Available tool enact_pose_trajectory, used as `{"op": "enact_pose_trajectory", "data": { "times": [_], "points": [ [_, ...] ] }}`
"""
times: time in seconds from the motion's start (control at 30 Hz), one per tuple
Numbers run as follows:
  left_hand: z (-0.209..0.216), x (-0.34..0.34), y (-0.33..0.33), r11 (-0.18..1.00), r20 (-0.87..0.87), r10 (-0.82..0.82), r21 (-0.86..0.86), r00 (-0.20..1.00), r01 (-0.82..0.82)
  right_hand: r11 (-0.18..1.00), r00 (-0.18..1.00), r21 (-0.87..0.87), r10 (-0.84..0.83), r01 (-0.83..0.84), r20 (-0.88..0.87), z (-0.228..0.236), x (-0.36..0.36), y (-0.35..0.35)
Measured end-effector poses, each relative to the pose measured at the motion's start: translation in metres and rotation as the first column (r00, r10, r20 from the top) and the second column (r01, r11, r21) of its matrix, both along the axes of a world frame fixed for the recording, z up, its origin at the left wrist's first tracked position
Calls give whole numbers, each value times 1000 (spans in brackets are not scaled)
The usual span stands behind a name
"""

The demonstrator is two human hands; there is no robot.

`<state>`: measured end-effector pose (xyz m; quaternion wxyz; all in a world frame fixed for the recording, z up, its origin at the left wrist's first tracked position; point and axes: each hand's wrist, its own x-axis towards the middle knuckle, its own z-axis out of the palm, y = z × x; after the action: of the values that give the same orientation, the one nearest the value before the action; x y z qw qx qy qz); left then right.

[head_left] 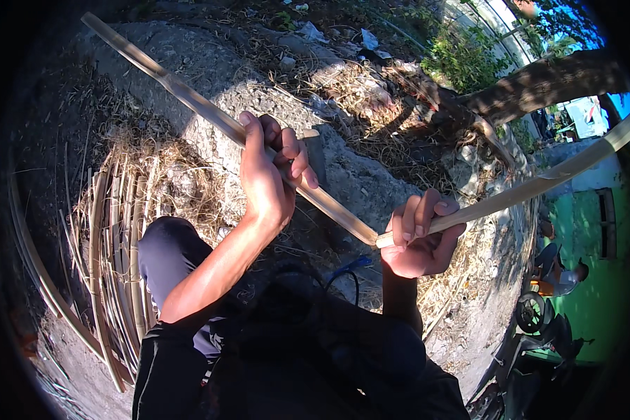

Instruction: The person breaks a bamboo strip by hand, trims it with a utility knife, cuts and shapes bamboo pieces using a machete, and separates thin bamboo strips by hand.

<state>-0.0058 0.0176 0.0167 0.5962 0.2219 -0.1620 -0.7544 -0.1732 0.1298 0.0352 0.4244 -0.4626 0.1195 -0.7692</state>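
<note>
My left hand (264, 171) is closed round a long, pale bamboo strip (189, 98) that slants from the upper left down toward the middle. My right hand (421, 234) grips a second length of bamboo (532, 185) near its end, with the rest rising to the far right. Both lengths meet in a V just left of the right hand's fingers. Whether they are one strip bent sharply or two ends touching, I cannot tell. The left hand's fingertips curl over the strip, and its thumb lies along the near side.
Several bamboo strips (119, 245) lie in a bundle on the ground at my left, beside my bent knee (171, 255). Ahead are a rough rock (350, 164), dry straw and a thick tree branch (546, 84). A motorbike (539, 315) and a person (563, 276) are at far right.
</note>
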Motion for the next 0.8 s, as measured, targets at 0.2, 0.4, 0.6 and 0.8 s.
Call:
{"op": "enact_pose_trajectory", "data": {
  "times": [0.2,0.4,0.6,0.8],
  "points": [
    [-1,0,1,999,5,-7,-31,1000,7,999,998,26,-47,46,32,-1,-4,0],
    [1,-3,2,1000,11,7,1,1000,-7,991,990,64,-121,116,68,0,-1,1],
    [-6,-2,2,999,-6,-15,-36,1000,15,999,998,9,-49,50,-29,-3,-6,1],
    [-6,-3,2,999,-16,-17,-40,1000,16,1000,1000,8,-9,9,-15,-4,-9,1]
  ]
}}
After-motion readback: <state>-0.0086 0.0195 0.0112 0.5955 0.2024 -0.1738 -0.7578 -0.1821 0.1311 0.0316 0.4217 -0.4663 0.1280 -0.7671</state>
